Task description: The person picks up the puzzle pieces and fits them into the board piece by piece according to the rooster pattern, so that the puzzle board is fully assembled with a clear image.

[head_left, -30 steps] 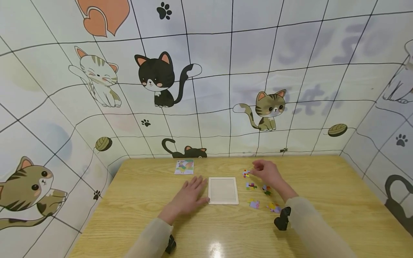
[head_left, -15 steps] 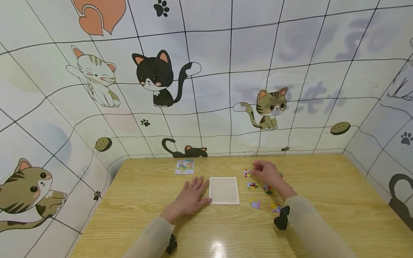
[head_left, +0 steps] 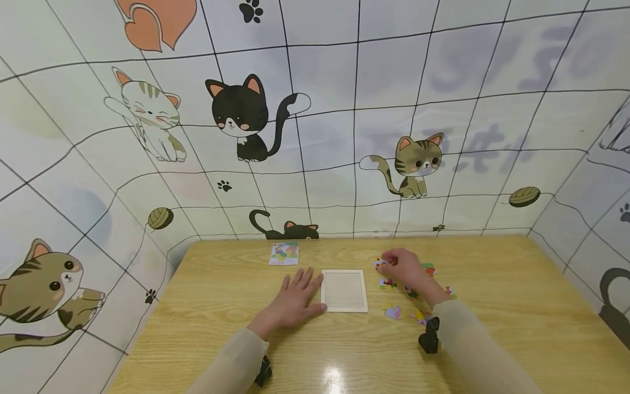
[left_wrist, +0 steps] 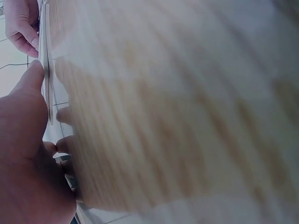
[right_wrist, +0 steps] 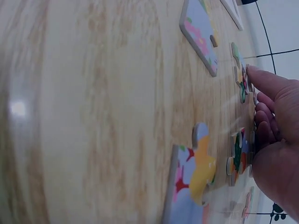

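Observation:
My left hand lies flat on the table with its fingers spread. Its thumb and index fingertip are at the left edge of a square, pale wooden puzzle frame; the left wrist view shows the thumb along its side. Over to the right, my right hand pinches a small red-and-yellow jigsaw piece, its thumb and fingers curled at the piece's edge. More jigsaw pieces lie around and under that hand, among them a lilac one and a yellow-orange one. The right hand partly hides some of them.
A small picture card lies at the back of the wooden table, beyond the left hand. Behind the table rises a wall printed with cats and grid lines. More pieces, such as a red-and-green one, lie beyond the right wrist.
My right hand has shifted slightly toward me and left, its thumb and fingers drawing in around the piece. The left hand stays beside the frame. The head view has shifted a little.

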Available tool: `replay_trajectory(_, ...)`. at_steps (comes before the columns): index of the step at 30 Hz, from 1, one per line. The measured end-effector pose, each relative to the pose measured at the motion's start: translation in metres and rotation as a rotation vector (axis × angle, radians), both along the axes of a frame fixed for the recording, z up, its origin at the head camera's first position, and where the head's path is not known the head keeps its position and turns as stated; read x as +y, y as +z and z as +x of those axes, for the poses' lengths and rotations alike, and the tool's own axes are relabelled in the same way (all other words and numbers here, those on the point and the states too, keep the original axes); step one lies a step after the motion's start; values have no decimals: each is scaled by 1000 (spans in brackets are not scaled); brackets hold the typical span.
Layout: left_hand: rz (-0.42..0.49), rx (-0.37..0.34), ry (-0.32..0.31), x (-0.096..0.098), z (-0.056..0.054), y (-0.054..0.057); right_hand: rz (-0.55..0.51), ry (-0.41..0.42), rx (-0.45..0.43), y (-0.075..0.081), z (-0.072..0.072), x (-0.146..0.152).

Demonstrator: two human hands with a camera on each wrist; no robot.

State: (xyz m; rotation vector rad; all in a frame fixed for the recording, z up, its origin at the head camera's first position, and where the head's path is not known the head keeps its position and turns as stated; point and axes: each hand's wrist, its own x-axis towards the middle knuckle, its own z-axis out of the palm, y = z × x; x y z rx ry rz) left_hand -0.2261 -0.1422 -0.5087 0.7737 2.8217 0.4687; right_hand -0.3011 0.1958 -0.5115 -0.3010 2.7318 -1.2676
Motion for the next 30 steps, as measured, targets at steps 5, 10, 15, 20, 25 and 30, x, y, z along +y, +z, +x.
replay_trajectory(5,-2,5,-3,0,0,-2,6,9,6,-1,0,0)
replay_trajectory(10,7,2,-3,1,0,1,18,18,21,-2,-2,1)
replay_trajectory(15,11,-12,-7,2,-2,4,12,30,21,0,-2,5)
replay_trajectory(20,15,-25,-12,2,-3,4,22,44,-10,0,0,5)
replay_trajectory(25,12,-21,-12,1,-2,5,26,61,0,0,-1,2)
replay_trajectory(30,5,-16,-6,1,-1,7,20,59,-2,0,-2,0)
